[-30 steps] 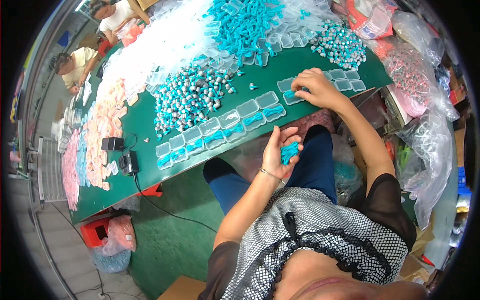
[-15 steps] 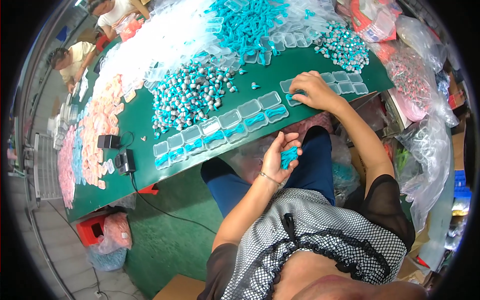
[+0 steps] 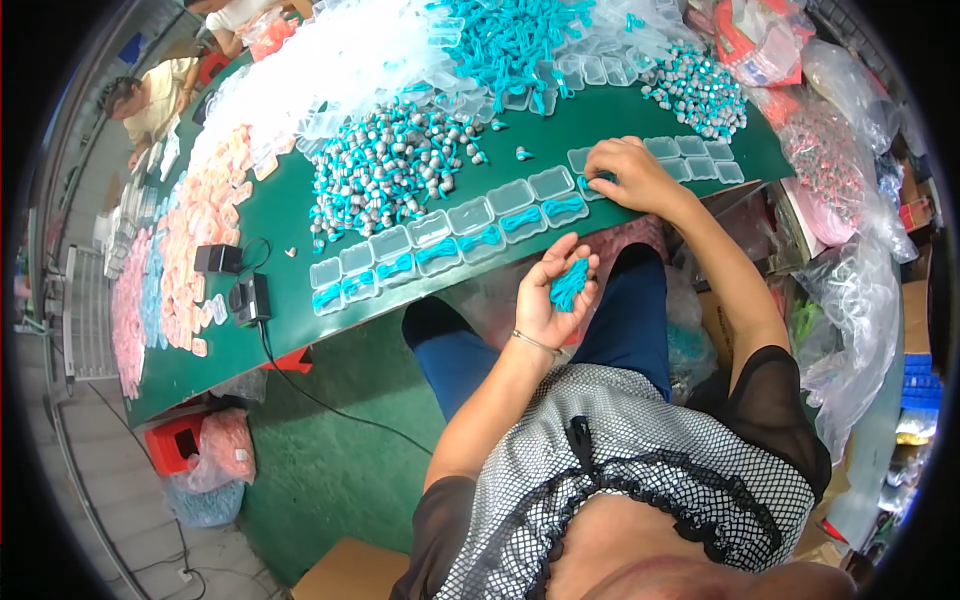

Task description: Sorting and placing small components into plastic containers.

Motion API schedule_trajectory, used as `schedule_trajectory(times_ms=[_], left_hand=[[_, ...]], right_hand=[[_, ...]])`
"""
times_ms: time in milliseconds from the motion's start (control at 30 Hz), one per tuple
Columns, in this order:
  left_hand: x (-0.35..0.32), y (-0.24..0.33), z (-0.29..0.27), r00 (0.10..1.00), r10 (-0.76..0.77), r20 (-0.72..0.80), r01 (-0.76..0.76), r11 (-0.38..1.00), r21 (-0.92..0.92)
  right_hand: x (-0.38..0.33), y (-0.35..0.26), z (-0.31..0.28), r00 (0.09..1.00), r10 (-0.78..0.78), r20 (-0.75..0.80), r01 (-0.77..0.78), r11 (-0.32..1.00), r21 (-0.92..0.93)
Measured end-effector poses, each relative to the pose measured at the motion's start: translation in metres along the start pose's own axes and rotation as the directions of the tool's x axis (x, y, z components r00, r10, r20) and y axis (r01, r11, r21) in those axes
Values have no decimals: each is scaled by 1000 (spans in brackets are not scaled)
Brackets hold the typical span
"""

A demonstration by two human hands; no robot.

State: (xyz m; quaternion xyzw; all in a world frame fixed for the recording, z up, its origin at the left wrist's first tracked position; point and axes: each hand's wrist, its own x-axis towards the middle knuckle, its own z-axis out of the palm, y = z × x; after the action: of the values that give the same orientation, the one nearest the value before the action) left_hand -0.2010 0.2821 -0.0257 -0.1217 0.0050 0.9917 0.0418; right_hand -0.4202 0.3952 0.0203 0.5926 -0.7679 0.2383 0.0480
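The far edge of the green tabletop (image 3: 300, 215) runs out of the picture at the top, so the loose heap of turquoise cords (image 3: 520, 35) and the drift of clear plastic bags (image 3: 340, 60) beside it are cut off, and what the small pieces in the grey-and-turquoise pile (image 3: 385, 170) are is too fine to make out. The right hand (image 3: 625, 175) lies palm-down over the right end of a row of small clear plastic boxes (image 3: 440, 240), hiding the box beneath it; its fingers (image 3: 600, 160) are curled down onto that box, and whether they pinch anything cannot be told. Most boxes in this row, along the near edge of the tabletop, each hold a small coil of turquoise cord, while the box at the left end looks less full. A second group of clear empty boxes (image 3: 695, 160) sits just right of the right hand, near another grey-and-turquoise pile (image 3: 700, 95). The left hand (image 3: 555, 290) is raised below the tabletop edge, above the person's lap, palm up, its fingers (image 3: 560, 255) half open and cupped around a small bundle of turquoise cords (image 3: 570, 285) resting in the palm. At the left, pink and orange flat packets (image 3: 180, 240) cover the tabletop, and two black boxes (image 3: 235, 275) with a cable sit near them.
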Motion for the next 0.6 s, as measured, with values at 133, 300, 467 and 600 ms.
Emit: schedule_trajectory(times_ms=[133,300,467,600], left_hand=[[0,-1,0,1000,29,9,-29,999,-13],[-1,-6,14,995,90,-52,-84,992,93],[5,-9,17,995,99,-5,-95,969,228],[8,-15,38,988,117,-97,-75,929,362]], right_hand=[[1,-3,-1,1000,-2,3,2,1000,-12],[1,-25,-15,992,-8,-126,7,1000,-9],[-12,-84,-40,971,-210,113,160,926,342],[-24,-81,-28,971,-191,141,139,939,316]])
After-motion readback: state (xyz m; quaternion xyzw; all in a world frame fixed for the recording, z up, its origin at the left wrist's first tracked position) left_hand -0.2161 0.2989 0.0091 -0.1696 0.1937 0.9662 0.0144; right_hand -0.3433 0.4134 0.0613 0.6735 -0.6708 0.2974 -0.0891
